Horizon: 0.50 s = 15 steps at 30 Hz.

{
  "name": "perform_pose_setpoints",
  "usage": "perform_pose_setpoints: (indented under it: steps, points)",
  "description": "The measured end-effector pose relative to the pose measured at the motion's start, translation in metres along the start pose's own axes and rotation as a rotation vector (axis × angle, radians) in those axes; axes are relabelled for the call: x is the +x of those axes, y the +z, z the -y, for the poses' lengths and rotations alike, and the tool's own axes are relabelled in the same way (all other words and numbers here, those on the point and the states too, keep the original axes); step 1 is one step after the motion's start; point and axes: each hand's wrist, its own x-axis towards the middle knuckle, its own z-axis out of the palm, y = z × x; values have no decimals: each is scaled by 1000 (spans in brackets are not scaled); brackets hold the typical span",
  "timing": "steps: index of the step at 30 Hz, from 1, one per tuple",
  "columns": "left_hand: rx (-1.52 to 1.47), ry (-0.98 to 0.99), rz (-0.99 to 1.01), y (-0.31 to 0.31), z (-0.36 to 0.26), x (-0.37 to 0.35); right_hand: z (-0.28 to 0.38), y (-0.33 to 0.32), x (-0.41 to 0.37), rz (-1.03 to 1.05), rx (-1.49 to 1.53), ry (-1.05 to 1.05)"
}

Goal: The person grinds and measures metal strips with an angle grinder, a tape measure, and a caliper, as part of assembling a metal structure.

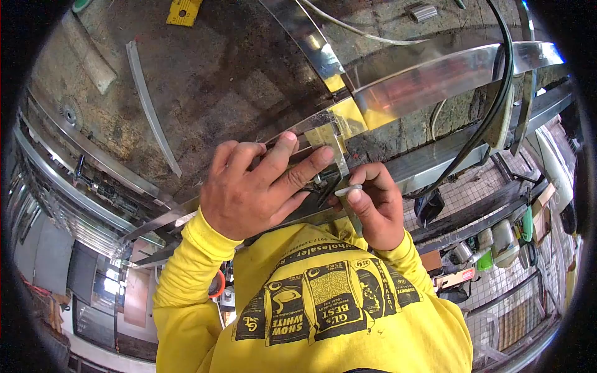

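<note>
My left hand (258,183) is spread, its fingers stretched out over the near end of a shiny metal bar, fingertips close to a flat joint plate (321,135). Beside it, my right hand (379,208) pinches a narrow metal strip (342,166) between thumb and fingers. That strip runs up to the corner where a long polished flat bar (429,78) meets a second polished bar (314,46) coming from the top. A rounded silvery piece shows at my right thumb; I cannot tell whether it belongs to the strip. Yellow reflections lie on the metal at the corner.
A loose grey strip (152,109) lies on the stained workbench (205,74). At the top sits a yellow measuring piece (183,11), and a short ribbed metal piece (423,12) lies farther right. A black cable (491,124) hangs across the right side. Mesh shelving (485,193) stands below.
</note>
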Motion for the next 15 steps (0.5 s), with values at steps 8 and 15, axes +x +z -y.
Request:
perform_pose_setpoints:
  steps: [8, 15]
  points:
    - [51, 17, 0, 1, 0, -1, 12, 4, 10, -284, -16, -272]
    - [49, 19, 1, 0, 0, 0, 15, 16, 14, -375, -98, -323]
